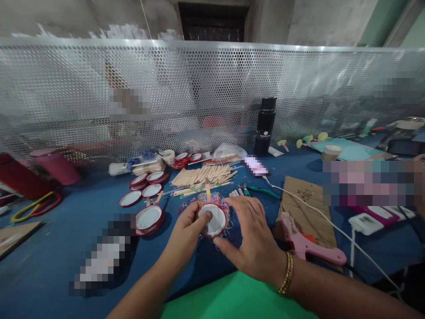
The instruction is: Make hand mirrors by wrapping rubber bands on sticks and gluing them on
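My left hand (pixel 187 228) grips a round white disc with a red rim (pixel 217 220), thumb pressed on its face. A flat stick (pixel 208 190) stands up from the disc's top edge. My right hand (pixel 250 235) curves around the disc's right side, thumb and fingers apart; I cannot tell whether its thumb touches the rim. Behind and under the disc lies a tangle of coloured strings (pixel 229 212). To the left sits a stack of similar red-rimmed discs (pixel 148 220), with more discs (pixel 152 190) behind it.
Wooden sticks (pixel 199 176) are piled farther back. A pink glue gun (pixel 308 248) rests on cardboard (pixel 299 195) at right, where a white cable (pixel 305 204) crosses. A black bottle (pixel 264 128) stands before a perforated metal screen (pixel 212 88). Green-handled pliers (pixel 262 191) lie behind my right hand.
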`<state>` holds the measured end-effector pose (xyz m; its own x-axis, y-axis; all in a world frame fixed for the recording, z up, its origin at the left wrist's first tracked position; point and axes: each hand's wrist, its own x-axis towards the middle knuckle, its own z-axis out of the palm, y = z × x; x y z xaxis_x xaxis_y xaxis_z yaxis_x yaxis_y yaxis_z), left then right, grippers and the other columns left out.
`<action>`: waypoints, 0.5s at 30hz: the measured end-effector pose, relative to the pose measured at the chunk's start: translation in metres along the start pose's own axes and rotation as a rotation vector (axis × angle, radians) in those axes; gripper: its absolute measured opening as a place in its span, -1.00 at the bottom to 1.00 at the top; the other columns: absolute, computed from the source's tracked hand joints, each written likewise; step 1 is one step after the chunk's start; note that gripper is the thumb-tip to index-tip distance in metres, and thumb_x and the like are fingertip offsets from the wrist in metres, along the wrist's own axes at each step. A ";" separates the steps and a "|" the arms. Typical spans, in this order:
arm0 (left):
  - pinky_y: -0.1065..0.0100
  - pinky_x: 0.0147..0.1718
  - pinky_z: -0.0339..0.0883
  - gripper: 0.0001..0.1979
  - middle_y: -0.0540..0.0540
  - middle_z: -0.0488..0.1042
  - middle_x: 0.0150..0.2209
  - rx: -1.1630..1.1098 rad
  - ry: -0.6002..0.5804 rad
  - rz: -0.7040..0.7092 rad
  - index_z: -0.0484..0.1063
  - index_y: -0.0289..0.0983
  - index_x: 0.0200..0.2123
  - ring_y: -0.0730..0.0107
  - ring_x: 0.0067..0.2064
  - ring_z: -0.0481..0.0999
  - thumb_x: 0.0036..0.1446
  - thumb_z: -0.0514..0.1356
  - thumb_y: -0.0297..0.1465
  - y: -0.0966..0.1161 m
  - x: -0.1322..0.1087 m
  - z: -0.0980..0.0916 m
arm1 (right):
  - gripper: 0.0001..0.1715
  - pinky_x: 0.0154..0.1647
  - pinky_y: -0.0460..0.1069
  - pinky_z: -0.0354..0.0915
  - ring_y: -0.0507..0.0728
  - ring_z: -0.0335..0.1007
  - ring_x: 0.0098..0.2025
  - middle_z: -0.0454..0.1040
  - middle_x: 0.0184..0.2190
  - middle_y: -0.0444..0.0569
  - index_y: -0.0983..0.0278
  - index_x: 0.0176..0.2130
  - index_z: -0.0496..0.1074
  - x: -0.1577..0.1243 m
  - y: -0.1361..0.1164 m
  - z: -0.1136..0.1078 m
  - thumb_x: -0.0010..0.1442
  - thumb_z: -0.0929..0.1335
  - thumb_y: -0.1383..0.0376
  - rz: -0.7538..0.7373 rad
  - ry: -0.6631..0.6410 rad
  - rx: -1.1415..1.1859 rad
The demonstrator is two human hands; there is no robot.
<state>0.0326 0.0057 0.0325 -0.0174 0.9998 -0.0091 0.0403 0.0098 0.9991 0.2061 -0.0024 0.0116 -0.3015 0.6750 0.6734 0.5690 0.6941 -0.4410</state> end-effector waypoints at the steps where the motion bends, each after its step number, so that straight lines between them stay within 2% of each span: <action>1: 0.45 -0.51 0.18 -0.83 0.03 0.41 -0.48 -0.001 0.004 0.001 0.40 -0.30 -0.34 0.47 -0.49 0.29 0.03 0.25 -0.32 0.001 0.000 0.000 | -0.22 0.24 0.27 0.03 0.30 0.17 0.16 0.32 0.10 0.14 0.32 0.21 0.16 0.000 0.000 0.000 0.14 0.39 0.03 0.002 -0.002 0.001; 7: 0.45 -0.55 0.15 -0.84 0.07 0.35 -0.56 -0.019 0.029 0.004 0.40 -0.29 -0.40 0.50 -0.54 0.24 0.00 0.26 -0.32 0.002 -0.001 0.000 | -0.26 0.24 0.26 0.04 0.29 0.16 0.17 0.32 0.11 0.14 0.32 0.20 0.16 0.000 0.000 0.002 0.15 0.39 0.08 0.010 -0.001 -0.013; 15: 0.47 -0.48 0.20 -0.82 0.05 0.45 -0.47 -0.101 0.105 -0.023 0.45 -0.28 -0.34 0.49 -0.48 0.34 -0.03 0.30 -0.33 -0.001 0.008 -0.011 | -0.29 0.25 0.26 0.05 0.27 0.17 0.17 0.32 0.11 0.12 0.31 0.20 0.16 0.000 0.003 0.003 0.16 0.38 0.11 0.021 -0.003 -0.033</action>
<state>0.0213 0.0139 0.0314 -0.1221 0.9920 -0.0335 -0.0622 0.0261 0.9977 0.2058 0.0006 0.0083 -0.2912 0.6903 0.6624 0.6004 0.6709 -0.4352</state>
